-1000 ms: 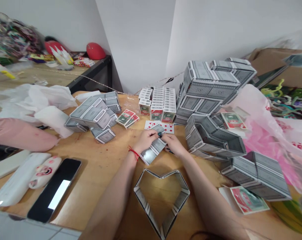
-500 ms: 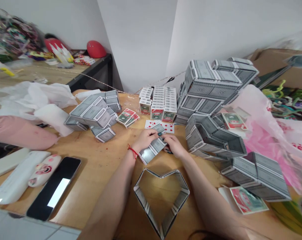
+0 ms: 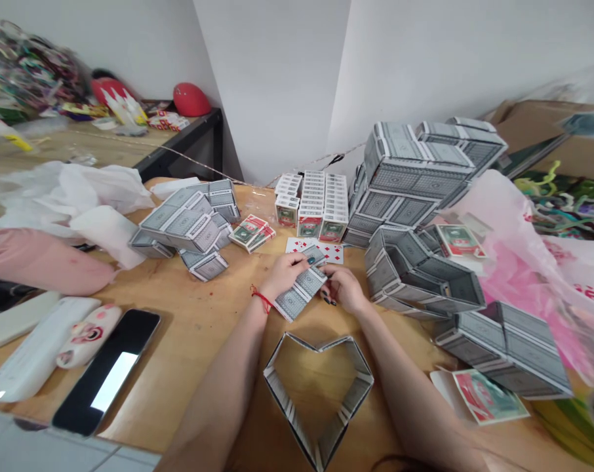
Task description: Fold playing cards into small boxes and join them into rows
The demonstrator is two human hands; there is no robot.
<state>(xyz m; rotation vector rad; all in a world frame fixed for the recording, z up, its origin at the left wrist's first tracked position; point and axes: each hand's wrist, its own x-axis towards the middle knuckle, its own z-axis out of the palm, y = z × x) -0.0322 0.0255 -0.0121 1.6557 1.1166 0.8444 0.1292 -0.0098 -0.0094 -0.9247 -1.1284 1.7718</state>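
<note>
My left hand [image 3: 284, 275], a red string bracelet at its wrist, is closed on a strip of joined grey-backed playing cards [image 3: 299, 293], thumb on top. At the strip's right edge, the curled fingers of my right hand [image 3: 343, 287] pinch it; exactly where they grip is partly hidden. Just behind the strip lie face-up diamond playing cards [image 3: 334, 254], partly covered by it. Between my forearms a heart-shaped frame of folded cards [image 3: 352, 393] stands on the wooden table [image 3: 193, 354].
Card boxes [image 3: 311, 226] stand in rows at the back, with two more boxes [image 3: 250, 233] to their left. Folded-card structures rise at left [image 3: 179, 216] and right [image 3: 415, 170]. A phone [image 3: 105, 373] lies front left. An opened card box [image 3: 491, 395] is at right.
My right hand has shifted slightly, its lower fingers showing more beside the strip. The strip is tilted a little differently, and its glare is gone. My left hand keeps its hold.
</note>
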